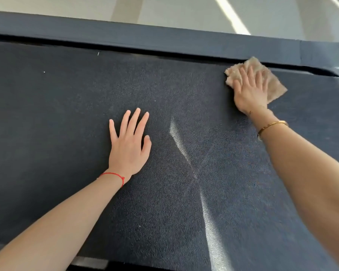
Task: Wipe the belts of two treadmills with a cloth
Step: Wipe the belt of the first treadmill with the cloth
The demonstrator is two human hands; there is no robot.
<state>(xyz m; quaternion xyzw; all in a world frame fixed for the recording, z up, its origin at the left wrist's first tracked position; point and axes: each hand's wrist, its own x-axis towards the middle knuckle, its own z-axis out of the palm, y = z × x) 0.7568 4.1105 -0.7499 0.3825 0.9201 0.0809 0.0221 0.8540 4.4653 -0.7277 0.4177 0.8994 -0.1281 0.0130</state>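
A dark, grainy treadmill belt (67,118) fills most of the view. A beige cloth (275,85) lies flat on the belt at its far right, next to the side rail. My right hand (250,90) presses on the cloth with straight, spread fingers. Near the belt's middle, my left hand (128,145) rests flat with its fingers spread, holding nothing. A red string circles the left wrist and a gold bangle the right.
A dark side rail (145,39) runs along the belt's far edge, with pale floor (184,12) beyond it. Bright streaks of reflected light cross the belt to the right of my left hand. The belt's near edge shows at the bottom left.
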